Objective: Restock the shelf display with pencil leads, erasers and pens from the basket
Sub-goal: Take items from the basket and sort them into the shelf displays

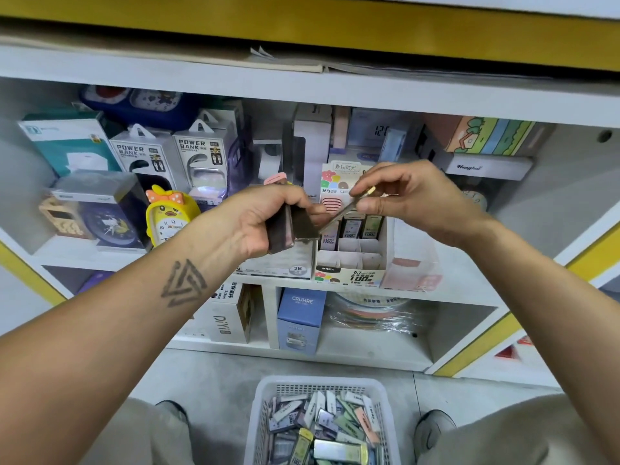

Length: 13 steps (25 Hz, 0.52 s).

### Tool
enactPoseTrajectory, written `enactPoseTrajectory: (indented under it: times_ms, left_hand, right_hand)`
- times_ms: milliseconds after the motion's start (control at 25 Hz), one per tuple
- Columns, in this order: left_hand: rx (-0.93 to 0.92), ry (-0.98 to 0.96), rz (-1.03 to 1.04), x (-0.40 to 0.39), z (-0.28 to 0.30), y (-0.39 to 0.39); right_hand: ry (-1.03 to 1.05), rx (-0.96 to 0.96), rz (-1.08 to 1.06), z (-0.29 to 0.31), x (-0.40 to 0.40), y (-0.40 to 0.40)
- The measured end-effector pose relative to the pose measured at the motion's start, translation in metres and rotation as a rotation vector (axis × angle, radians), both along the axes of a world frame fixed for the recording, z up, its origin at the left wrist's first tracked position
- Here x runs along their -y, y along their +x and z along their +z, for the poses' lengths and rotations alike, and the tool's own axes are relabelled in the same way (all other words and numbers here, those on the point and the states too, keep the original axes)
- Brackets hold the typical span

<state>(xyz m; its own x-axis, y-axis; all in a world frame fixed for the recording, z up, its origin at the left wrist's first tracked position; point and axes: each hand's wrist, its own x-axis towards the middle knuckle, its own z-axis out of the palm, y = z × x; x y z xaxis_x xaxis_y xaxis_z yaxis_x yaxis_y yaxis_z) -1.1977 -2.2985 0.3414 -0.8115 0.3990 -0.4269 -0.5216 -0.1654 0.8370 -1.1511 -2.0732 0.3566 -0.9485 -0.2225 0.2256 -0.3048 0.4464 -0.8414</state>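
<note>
My left hand (268,216) grips a small stack of flat pencil lead cases (290,229) in front of the middle shelf. My right hand (402,199) pinches a single slim lead case (349,204) by its upper end, its lower end touching the stack. Right behind the hands stands a white cardboard display box (352,263) with divided slots; a few lead cases stand in its back rows and the front slots show bare card. On the floor between my knees sits a white plastic basket (265,407) heaped with several pastel lead cases and erasers.
A 2B lead box (278,268) and a pink clear box (416,270) flank the display. Power bank packs (147,156), a yellow duck clock (169,216) and other boxes fill the shelf. A blue CRUHRE box (300,318) stands on the shelf below.
</note>
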Motion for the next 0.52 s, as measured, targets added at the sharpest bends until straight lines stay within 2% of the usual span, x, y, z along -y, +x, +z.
enactPoseTrajectory:
  times_ms: [160, 320, 520]
  left_hand:
    - [0.008, -0.011, 0.024, -0.001, 0.000, 0.000]
    - [-0.029, -0.070, -0.086, -0.009, 0.001, 0.008]
    - [-0.032, -0.057, -0.096, -0.015, -0.002, 0.013]
  right_hand:
    - [-0.084, 0.008, -0.102, 0.005, -0.019, 0.002]
    - [0.296, -0.148, -0.292, 0.000, -0.033, -0.002]
    - [0.688, -0.416, -0.233, -0.008, -0.030, -0.004]
